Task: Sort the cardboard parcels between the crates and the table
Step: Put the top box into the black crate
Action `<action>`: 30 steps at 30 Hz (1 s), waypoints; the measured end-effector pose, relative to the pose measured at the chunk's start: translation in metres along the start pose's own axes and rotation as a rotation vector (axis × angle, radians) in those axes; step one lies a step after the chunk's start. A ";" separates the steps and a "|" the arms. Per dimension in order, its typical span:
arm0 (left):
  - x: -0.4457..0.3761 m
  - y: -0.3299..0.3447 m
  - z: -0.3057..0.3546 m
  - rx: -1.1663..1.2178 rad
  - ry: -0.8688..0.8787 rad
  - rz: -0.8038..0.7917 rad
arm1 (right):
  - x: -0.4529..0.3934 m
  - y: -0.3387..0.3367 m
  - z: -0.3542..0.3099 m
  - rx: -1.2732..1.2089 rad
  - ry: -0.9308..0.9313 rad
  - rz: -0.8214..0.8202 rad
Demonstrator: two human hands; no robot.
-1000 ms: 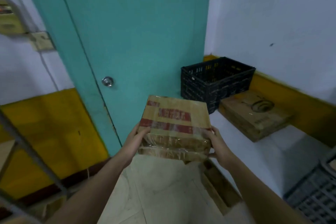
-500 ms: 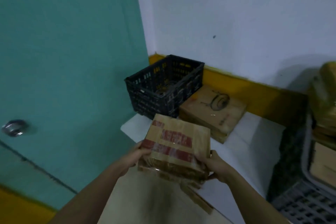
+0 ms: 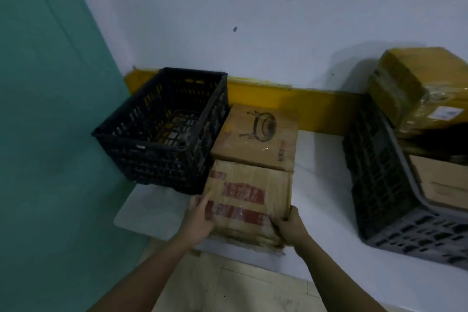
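Observation:
A flat cardboard parcel with red printed tape (image 3: 247, 192) lies at the front of the white table (image 3: 321, 185). My left hand (image 3: 198, 216) grips its left near edge and my right hand (image 3: 288, 227) grips its right near corner. Just behind it, touching, lies a second cardboard parcel with a drawn stove (image 3: 255, 138). A black crate (image 3: 162, 132) with nothing visible inside stands to the left of both parcels. At the right, a grey crate (image 3: 395, 213) holds several cardboard parcels (image 3: 417, 88).
A teal door (image 3: 50, 134) fills the left side, close to the black crate. A white wall with a yellow band (image 3: 298, 101) runs behind the table. Pale floor tiles (image 3: 228, 286) show below the table's front edge.
The view swung right from the door to the table. The red-taped parcel went from held in the air to down on the table in front of the stove parcel, both hands still on it.

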State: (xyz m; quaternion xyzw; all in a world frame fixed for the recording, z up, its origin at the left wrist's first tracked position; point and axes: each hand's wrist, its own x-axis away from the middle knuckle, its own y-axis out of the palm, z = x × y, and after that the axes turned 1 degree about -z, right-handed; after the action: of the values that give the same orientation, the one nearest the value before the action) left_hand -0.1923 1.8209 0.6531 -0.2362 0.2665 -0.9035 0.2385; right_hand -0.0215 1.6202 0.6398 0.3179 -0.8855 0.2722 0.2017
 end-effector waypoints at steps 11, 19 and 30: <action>-0.032 0.015 -0.036 -0.844 0.350 -0.085 | -0.002 0.037 -0.002 -0.045 0.044 0.272; -0.036 0.012 -0.035 -0.906 0.342 -0.087 | 0.002 0.042 0.000 -0.185 0.087 0.255; -0.008 0.003 -0.026 -0.619 0.338 -0.168 | 0.018 0.033 0.009 -0.248 0.004 0.246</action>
State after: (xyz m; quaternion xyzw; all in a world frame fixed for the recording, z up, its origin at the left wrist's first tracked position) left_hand -0.1998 1.8328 0.6294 -0.1657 0.5428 -0.8227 0.0330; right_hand -0.0588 1.6280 0.6308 0.1793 -0.9442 0.1840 0.2061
